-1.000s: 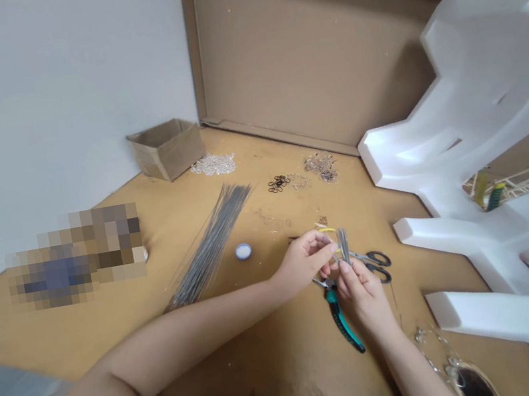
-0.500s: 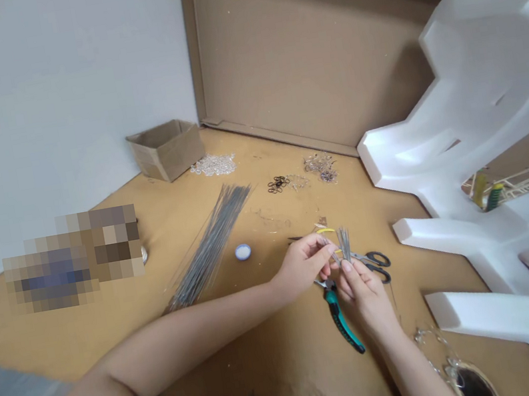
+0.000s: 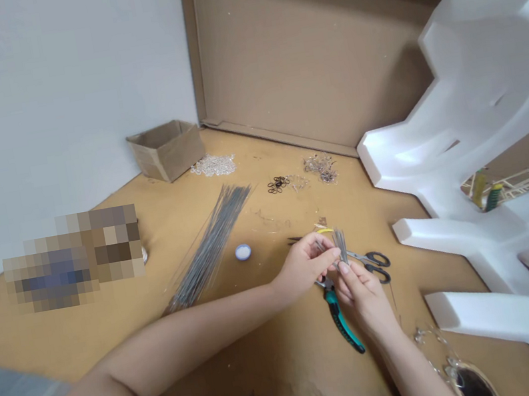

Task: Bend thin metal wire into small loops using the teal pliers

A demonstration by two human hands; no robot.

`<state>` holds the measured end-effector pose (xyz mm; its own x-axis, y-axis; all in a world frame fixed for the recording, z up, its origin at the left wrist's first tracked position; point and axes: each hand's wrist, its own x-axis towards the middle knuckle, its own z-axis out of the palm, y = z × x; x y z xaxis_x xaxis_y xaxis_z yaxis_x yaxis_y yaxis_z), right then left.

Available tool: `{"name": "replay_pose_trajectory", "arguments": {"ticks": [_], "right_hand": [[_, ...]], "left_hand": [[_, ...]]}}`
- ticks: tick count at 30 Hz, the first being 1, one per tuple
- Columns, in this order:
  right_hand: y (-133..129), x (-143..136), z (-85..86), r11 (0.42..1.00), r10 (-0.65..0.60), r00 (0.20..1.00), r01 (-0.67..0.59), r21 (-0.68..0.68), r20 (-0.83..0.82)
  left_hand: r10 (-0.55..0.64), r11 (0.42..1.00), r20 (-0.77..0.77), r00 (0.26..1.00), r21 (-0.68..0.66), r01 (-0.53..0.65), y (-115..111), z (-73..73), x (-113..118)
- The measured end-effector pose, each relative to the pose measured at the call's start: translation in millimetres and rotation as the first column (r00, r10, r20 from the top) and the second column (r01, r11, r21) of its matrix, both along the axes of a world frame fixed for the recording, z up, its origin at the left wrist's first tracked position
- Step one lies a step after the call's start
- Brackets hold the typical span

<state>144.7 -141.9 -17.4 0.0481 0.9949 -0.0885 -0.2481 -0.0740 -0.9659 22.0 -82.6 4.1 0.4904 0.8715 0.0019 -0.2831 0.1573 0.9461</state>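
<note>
A short bundle of thin grey metal wires [image 3: 340, 241] stands upright in my right hand [image 3: 362, 290], pinched between thumb and fingers. My left hand [image 3: 303, 264] meets it from the left, its thumb and index finger closed at the side of the bundle on some wire ends. Just below the hands lie pliers [image 3: 342, 320] with teal and black handles, their jaws partly hidden by my fingers. Behind the hands are black-handled scissors [image 3: 375, 262] and a yellow-handled tool [image 3: 323, 231], both partly covered.
Long grey wires [image 3: 216, 243] lie in a sheaf left of centre, beside a small white-and-blue dish [image 3: 242, 251]. Farther back are a cardboard box [image 3: 168, 152], clear beads [image 3: 213, 164], black rings [image 3: 278, 185] and small metal pieces [image 3: 321, 168]. White foam [image 3: 433, 234] borders the right side.
My left thumb and finger have shifted slightly right, closer against the wire bundle. The bundle has moved a little to the left. Everything else stays put.
</note>
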Motion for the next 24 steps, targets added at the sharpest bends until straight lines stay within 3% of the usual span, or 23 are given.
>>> {"name": "replay_pose_trajectory", "arguments": {"ticks": [24], "right_hand": [[-1.2,-3.5,-1.7,0.999,-0.046,0.999,0.046,0.010,-0.011]], "left_hand": [[0.070,0.997,-0.013,0.997,-0.022,-0.070,-0.8,4.8,0.2]]}}
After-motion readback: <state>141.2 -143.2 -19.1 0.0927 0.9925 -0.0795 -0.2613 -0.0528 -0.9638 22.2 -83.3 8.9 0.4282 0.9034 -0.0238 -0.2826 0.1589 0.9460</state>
